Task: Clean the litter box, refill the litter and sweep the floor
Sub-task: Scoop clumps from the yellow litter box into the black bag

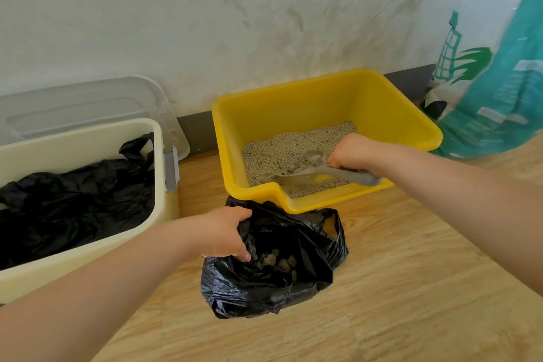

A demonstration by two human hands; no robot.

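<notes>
Over one litter box (382, 109), right hand (357, 153) grasps one scoop (317, 166) (left hand (219, 233) grips one bag (282, 282)).

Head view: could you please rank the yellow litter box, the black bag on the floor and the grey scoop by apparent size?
1. Yellow litter box, clearly largest.
2. Black bag on the floor, though it sits nearer the camera.
3. Grey scoop, smallest.

yellow litter box (379, 106), black bag (282, 282), grey scoop (317, 167)

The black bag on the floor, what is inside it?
Inside the black bag, held open by the left hand, lie several greyish litter clumps. The folded plastic hides whatever lies deeper or at the sides.
</notes>
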